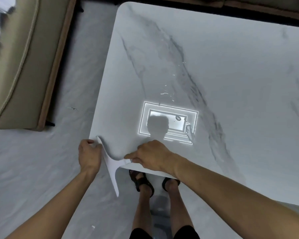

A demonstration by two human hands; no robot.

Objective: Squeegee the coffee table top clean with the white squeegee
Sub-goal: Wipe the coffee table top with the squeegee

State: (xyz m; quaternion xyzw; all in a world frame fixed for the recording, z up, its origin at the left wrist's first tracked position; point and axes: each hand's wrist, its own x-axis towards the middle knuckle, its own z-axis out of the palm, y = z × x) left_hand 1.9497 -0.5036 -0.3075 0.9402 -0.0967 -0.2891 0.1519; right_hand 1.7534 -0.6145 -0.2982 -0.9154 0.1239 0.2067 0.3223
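The white squeegee [112, 165] lies across the near left corner of the white marble coffee table [223, 66], its blade running along the table's left edge and sticking out past the front edge over the floor. My right hand [152, 156] grips the squeegee's handle on the table top. My left hand [89, 153] hangs beside the table's left edge and pinches the far end of the blade. Water drops and streaks [167, 94] glisten on the table beyond my hands, and a bright ceiling-light reflection [169, 123] shows a wet patch at its right side.
A beige sofa [24, 66] with a wooden base stands to the left across a strip of pale marble floor [41, 169]. My sandalled feet [143, 181] stand at the table's front edge. A dark gap runs along the table's far side.
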